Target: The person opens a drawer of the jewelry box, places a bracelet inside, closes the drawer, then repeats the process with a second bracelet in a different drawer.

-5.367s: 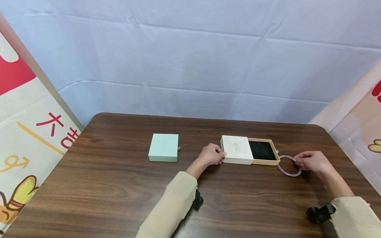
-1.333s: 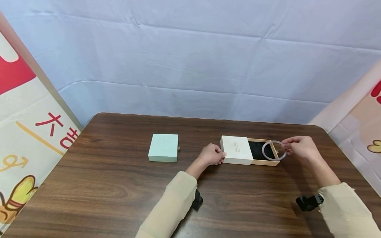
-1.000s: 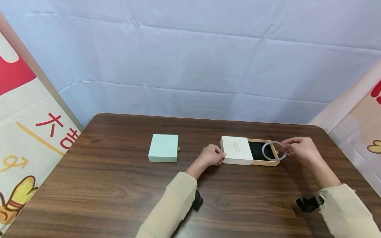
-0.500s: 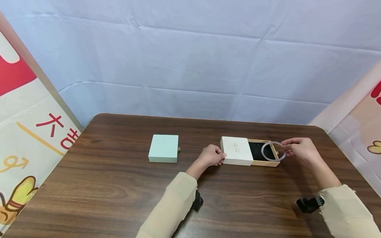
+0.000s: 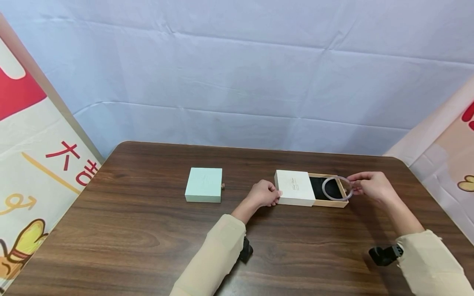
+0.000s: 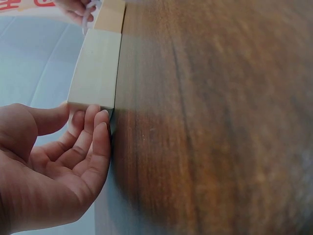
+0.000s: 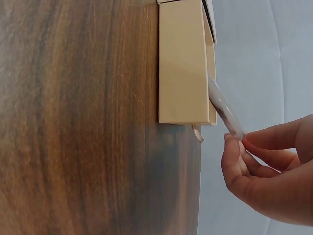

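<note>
A white sliding jewellery box [image 5: 294, 186] lies on the table, its tan drawer [image 5: 331, 204] with black lining pulled out to the right. My left hand [image 5: 262, 193] holds the box's left end; in the left wrist view, the thumb is at the upper edge and the curled fingers [image 6: 100, 139] meet the end face. Between thumb and fingertips, my right hand [image 5: 372, 186] pinches a pale translucent bangle [image 5: 324, 190]. The bangle tilts over the drawer. In the right wrist view its lower part dips behind the drawer wall [image 7: 183, 68], which hides it.
A mint-green box [image 5: 203, 183] with a small pull tab sits left of my left hand on the brown wooden table [image 5: 148, 230]. A small ribbon tab [image 7: 197, 134] sticks out of the drawer's end. Pale cloth [image 5: 237, 74] hangs behind the table.
From beside the drawer on the table, the bangle has been lifted over it by my right hand. In the last half second it shifts slightly left. My left hand stays at the box.
</note>
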`<state>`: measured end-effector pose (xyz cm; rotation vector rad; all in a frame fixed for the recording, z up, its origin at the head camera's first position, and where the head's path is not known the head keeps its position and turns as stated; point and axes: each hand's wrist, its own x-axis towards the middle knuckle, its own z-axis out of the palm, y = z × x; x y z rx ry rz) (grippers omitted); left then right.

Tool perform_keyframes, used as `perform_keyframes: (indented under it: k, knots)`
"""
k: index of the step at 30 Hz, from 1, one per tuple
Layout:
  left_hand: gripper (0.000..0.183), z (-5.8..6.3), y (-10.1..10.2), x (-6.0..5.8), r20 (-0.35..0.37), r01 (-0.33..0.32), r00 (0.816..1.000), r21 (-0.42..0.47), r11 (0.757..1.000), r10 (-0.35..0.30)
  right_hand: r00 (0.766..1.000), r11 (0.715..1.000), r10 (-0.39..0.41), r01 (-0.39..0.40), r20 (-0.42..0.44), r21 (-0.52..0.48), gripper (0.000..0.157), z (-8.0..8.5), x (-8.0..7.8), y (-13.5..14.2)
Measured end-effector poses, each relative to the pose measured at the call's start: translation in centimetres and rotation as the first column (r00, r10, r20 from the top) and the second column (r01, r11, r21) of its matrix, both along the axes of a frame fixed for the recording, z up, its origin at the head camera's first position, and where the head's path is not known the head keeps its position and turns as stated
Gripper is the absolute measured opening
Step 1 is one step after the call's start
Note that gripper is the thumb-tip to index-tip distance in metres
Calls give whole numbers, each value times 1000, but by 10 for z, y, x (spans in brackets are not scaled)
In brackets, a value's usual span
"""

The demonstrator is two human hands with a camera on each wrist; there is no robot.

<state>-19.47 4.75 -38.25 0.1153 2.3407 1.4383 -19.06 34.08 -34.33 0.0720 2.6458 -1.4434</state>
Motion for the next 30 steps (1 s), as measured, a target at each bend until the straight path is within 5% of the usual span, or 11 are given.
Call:
perform_keyframes:
  k: [30]
  knots:
    - [25,0,0,0,-3,-1,1000,11,1000,1,1000,999,30,-29,-7,43,28,-1,-1,-9]
